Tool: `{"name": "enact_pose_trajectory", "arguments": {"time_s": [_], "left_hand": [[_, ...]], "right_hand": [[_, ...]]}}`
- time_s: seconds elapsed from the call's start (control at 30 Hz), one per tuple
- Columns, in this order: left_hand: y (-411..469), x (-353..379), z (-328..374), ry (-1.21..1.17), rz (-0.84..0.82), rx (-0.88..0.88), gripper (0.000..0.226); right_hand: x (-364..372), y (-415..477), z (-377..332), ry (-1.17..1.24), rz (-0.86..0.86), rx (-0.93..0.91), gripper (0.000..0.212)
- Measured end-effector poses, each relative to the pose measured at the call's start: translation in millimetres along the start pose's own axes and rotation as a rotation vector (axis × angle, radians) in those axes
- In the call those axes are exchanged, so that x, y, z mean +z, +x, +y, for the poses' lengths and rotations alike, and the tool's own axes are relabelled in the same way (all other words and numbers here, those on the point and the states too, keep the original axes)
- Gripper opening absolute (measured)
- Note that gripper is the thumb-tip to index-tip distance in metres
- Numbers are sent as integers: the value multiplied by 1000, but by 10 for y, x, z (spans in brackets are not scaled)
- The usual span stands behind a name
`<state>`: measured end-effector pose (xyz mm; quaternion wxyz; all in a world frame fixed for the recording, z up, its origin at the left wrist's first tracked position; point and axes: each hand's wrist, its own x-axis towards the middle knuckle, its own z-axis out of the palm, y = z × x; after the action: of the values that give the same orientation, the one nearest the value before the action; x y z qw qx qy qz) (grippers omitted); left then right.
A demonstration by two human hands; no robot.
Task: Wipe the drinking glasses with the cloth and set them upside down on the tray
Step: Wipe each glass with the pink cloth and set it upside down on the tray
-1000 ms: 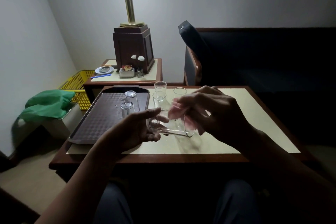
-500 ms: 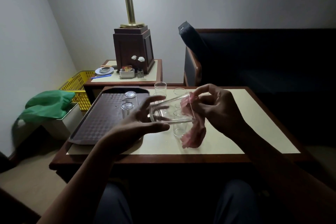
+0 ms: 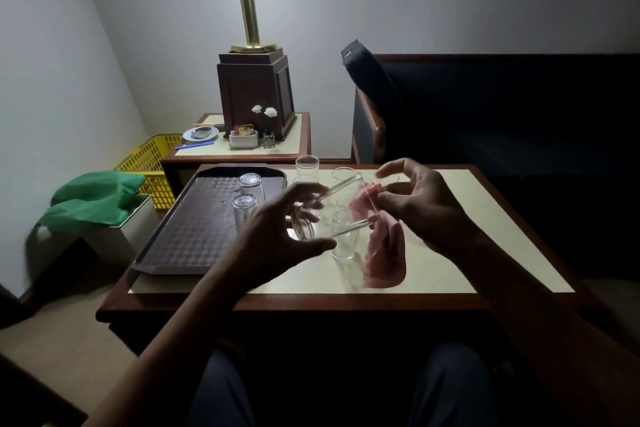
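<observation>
- The left hand has its fingers and thumb curled round the base end of a glass. The glass lies on its side in the air over the table, mouth towards the other hand.
- The right hand pinches the pink cloth at the rim, and the rest of the cloth hangs towards the tabletop. In this dim light it's hard to say how far the cloth reaches inside.
- First danger: the grip sits only at the base end. A hard twist of the cloth could lever the glass loose, and it would drop onto the glassware below.
- Second danger: the dangling cloth tail hangs just beside the nearest upright glass. A snag there would tip it over.
- The tray lies to the left, with two upturned glasses towards its far end and bare tray nearer.
- That pair stands close to the path across, so the glass looks safer set down on the near side.
- More upright glasses wait at the far edge of the table, likely unwiped.
- A yellow basket and a green bag sit off to the left, well out of the way.
</observation>
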<state>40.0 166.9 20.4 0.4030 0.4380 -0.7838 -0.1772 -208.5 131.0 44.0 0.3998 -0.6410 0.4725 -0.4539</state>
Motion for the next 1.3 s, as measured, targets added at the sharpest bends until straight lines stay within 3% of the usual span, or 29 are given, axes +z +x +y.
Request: {"name": "enact_pose_trajectory", "arguments": {"time_s": [0.1,0.17,0.27,0.33,0.37,0.43,0.5,0.57,0.63,0.73,0.8,0.87,0.93,1.03,1.17,1.3], "left_hand": [[20,13,3,93,-178,8,70],[27,54,13,100,-175,6,71],[14,166,19,-46,-22,-114,64],[35,261,58,-304,54,-283,47],[52,301,108,-487,74,-375,43],[85,352,188,-790,77,-519,49],[99,366,223,-908,36,-582,59],[100,363,208,-957,25,-607,59],[93,345,157,-1031,63,-632,54],[52,338,86,-1134,120,-652,58],[35,371,77,-1126,100,-630,64],[41,388,116,-1118,97,-621,64],[66,367,139,-1180,156,-637,59],[87,274,156,-1261,259,-676,48],[5,352,121,-1193,177,-709,54],[24,418,147,-1116,182,-688,57]], "right_hand": [[27,-33,-133,-276,-25,-131,37],[56,-4,-127,-338,-19,-164,37],[38,52,-10,-3,41,-10,39],[160,-7,84,218,58,13,37],[272,-76,125,199,85,-56,34],[463,-240,148,-119,199,-320,46],[539,-300,273,-426,323,-648,61],[589,-337,392,-448,295,-760,54],[642,-379,478,-338,231,-665,55],[700,-437,317,11,81,-188,61],[654,-345,178,77,69,-55,58],[674,-312,95,-26,96,-135,54],[744,-361,53,-179,134,-341,52],[855,-490,240,-290,64,-569,59],[891,-522,238,-152,-49,-412,58],[861,-410,125,-122,28,-236,57]]}}
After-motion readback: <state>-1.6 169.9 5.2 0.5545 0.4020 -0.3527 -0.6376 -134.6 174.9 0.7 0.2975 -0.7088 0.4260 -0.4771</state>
